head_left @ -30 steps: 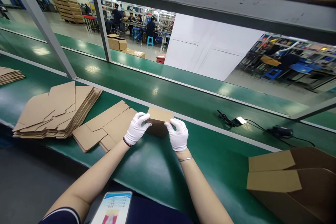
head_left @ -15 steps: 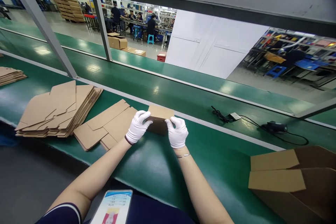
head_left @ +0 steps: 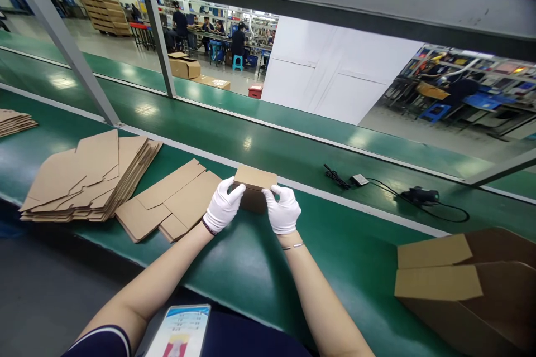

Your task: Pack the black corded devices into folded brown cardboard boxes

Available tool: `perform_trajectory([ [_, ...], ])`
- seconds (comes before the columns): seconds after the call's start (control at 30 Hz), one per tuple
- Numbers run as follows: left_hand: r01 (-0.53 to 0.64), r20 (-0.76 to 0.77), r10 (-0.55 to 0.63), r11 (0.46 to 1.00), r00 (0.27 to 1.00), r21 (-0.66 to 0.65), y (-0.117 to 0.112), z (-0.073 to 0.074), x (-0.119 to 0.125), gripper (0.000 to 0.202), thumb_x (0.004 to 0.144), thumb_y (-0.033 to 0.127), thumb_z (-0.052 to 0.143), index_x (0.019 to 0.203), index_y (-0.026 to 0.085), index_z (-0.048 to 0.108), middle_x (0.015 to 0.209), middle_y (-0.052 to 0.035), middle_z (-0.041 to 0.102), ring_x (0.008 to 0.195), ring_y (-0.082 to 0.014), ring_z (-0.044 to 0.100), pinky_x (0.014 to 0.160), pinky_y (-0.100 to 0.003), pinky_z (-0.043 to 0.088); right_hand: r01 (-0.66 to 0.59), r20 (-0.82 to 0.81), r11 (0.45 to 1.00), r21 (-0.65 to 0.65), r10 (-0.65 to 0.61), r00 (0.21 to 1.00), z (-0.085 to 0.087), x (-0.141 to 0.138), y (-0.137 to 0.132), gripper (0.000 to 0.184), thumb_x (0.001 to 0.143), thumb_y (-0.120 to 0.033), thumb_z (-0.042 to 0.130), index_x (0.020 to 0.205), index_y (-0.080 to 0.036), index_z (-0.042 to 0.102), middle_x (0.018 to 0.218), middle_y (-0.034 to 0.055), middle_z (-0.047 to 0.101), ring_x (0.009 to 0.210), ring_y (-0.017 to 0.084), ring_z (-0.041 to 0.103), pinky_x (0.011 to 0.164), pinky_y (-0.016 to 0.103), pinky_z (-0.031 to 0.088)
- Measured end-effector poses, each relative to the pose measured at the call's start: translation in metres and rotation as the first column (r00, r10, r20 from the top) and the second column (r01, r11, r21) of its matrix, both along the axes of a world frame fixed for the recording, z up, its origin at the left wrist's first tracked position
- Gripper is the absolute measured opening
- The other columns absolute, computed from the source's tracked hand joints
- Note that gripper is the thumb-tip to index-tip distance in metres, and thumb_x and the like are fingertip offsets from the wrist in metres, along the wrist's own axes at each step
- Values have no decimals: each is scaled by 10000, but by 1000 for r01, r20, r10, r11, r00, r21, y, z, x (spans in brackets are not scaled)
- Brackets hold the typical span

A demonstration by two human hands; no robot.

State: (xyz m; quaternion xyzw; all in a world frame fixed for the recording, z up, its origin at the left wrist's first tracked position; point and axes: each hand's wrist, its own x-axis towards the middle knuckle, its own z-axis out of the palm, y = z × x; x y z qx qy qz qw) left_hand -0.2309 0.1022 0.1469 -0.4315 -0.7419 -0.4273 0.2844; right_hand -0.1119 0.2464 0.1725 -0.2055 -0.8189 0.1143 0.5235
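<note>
Between my two white-gloved hands is a small brown cardboard box (head_left: pixel 256 177), its light top panel facing up and its near side in shadow. My left hand (head_left: pixel 225 204) pinches the box's left corner with thumb and fingers. At the right corner, my right hand (head_left: pixel 282 209) grips the edge the same way. Flat cardboard blanks (head_left: pixel 167 201) lie just left of my left hand. Farther left is a thick stack of flat cardboard blanks (head_left: pixel 84 178). The underside of the box is hidden from view.
Folded open cardboard boxes (head_left: pixel 439 281) stand at the right on the green work surface (head_left: pixel 335 268). A black cable with an adapter (head_left: pixel 421 195) lies on the belt beyond the pale strip. A metal post (head_left: pixel 67 44) rises at left. People sit at benches in the background.
The top panel of the box has come down closer to its front edge, narrowing the dark gap there. Both hands stay at the corners. The view has shifted slightly.
</note>
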Motion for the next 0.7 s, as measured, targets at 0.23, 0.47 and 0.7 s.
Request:
perform_trajectory([
  [0.23,-17,43,18,1000,999,-21,5,19,9,354,721,8,501,967,201,666,1111,-117,511,1063,-262,544,937,-430,483,19,48,999,29,-20,999,1,-1,2,242,899,-439,596,858,-217,683,888,65,672,777,186,645,663,270,499],
  [0.47,69,146,-71,997,987,17,-8,27,3,281,792,130,540,1048,195,635,1107,-99,574,1037,-225,593,939,-376,503,-43,119,999,29,39,992,2,5,8,249,906,-453,574,886,-241,703,981,86,622,854,206,613,695,301,500],
  [0.7,157,258,-167,986,952,62,-5,46,-19,126,850,277,610,927,232,700,867,-16,658,813,-149,634,821,-274,530,-269,75,963,15,268,961,9,9,17,232,928,-399,549,905,-219,693,994,90,666,951,221,616,865,363,513],
])
